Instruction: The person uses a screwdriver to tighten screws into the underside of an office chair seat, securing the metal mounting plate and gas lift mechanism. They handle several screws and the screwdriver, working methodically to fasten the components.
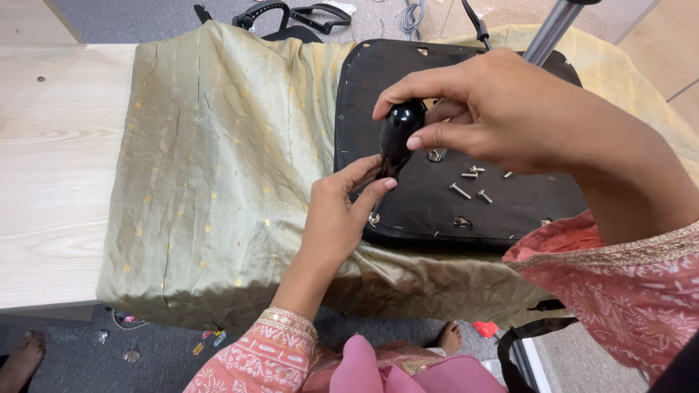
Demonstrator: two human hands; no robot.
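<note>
The right hand (495, 109) is wrapped around the black handle of a screwdriver (399, 131), fingers curled over its rounded top, holding it upright. The left hand (342, 211) pinches the lower shaft between thumb and fingertips, steadying the tip at a screw (373, 217) near the front left corner of a black seat pad (437, 196). Both hands are closed on the tool.

The seat pad lies underside up, with staples dotting its edge. On it, just beside the right hand, lie about 5 loose silver screws (466, 182), scattered close together. A metal tube (550, 29) rises at the pad's far edge.

Beneath the pad spreads a wrinkled olive-green cloth (218, 167) with small gold dots, draped over the front edge of a pale wooden counter (58, 160). The counter's bare wood shows to the left of the cloth.

Beyond the counter, a grey floor (145, 14) carries black plastic chair parts (291, 14) and a coiled grey cable (413, 14). Below the counter's front edge, small bright scraps (207, 338) lie on the grey floor, and a red scrap (484, 329) sits further right. Both sleeves are pink with a white pattern.
</note>
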